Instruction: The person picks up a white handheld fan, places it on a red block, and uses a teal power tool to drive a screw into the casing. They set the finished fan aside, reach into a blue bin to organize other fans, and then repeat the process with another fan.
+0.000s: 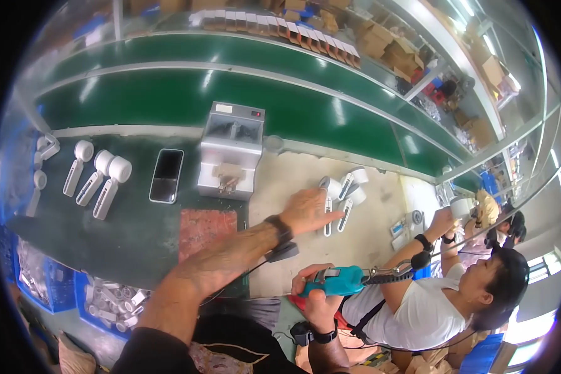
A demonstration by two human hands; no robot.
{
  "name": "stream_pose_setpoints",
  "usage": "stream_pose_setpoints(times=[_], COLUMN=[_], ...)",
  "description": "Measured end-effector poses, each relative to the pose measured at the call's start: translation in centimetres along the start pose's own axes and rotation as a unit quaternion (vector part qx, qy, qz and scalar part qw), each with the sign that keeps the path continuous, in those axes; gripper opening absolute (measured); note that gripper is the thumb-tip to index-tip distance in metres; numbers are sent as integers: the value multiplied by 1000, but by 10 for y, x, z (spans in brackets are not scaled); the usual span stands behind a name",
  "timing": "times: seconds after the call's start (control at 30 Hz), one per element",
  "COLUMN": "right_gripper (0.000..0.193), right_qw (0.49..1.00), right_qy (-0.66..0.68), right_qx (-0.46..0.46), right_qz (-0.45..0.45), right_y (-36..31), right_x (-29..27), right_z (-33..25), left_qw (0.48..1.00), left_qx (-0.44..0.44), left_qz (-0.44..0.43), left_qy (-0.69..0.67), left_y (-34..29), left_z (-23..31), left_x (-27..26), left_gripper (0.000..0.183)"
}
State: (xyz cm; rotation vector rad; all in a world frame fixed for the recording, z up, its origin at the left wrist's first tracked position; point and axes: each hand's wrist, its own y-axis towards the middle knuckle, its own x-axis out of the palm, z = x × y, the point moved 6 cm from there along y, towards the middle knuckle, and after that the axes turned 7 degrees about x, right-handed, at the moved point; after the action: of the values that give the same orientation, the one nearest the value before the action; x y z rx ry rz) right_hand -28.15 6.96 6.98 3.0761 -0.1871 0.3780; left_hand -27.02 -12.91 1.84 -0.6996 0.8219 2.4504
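Note:
My left hand (308, 210) reaches over the pale mat, fingers stretched out across the handle of a white handheld device (328, 224). Its contact with the handle is unclear. Beside it lie more round-headed white devices of the same kind (346, 215). Close to my body, my right hand (321, 306) is wrapped around a teal electric screwdriver (340, 282). A metal hook and black coiled cord run from the tool's end toward the right. The screwdriver's tip is hidden.
A silver screw-feeder-like machine (230, 153) stands behind a red pad (207, 232). A phone (167, 176) and several white devices (109, 181) lie left. Blue bins (84, 311) hold white parts. A co-worker (430, 305) sits close right; a green conveyor (168, 93) runs behind.

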Motion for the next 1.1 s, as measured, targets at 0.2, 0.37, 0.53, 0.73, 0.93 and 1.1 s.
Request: stream_pose_setpoints(times=[0.2, 0.37, 0.53, 0.73, 0.93, 1.1], right_gripper=[70, 77, 78, 76, 76, 74], right_qw=[998, 994, 996, 996, 996, 991], right_qy=[-28, -72, -57, -40, -9, -4], right_qx=[-17, -32, -37, -83, -82, -107], right_qz=[56, 80, 57, 4, -43, -76], right_y=[-12, 1, 22, 52, 78, 89], right_x=[-17, -18, -1, 56, 111, 132], right_z=[-6, 0, 6, -16, -12, -1], left_qw=[994, 997, 998, 989, 993, 988], left_qx=[-41, 11, 10, 34, 20, 42], left_qz=[90, 59, 61, 57, 49, 92], left_qy=[52, -38, -17, 130, 104, 115], left_y=[3, -31, -99, -169, -195, -200], left_z=[-12, -7, 34, 23, 7, 7], left_x=[23, -32, -137, -178, -180, -184], left_gripper=[44, 29, 26, 24, 25, 29])
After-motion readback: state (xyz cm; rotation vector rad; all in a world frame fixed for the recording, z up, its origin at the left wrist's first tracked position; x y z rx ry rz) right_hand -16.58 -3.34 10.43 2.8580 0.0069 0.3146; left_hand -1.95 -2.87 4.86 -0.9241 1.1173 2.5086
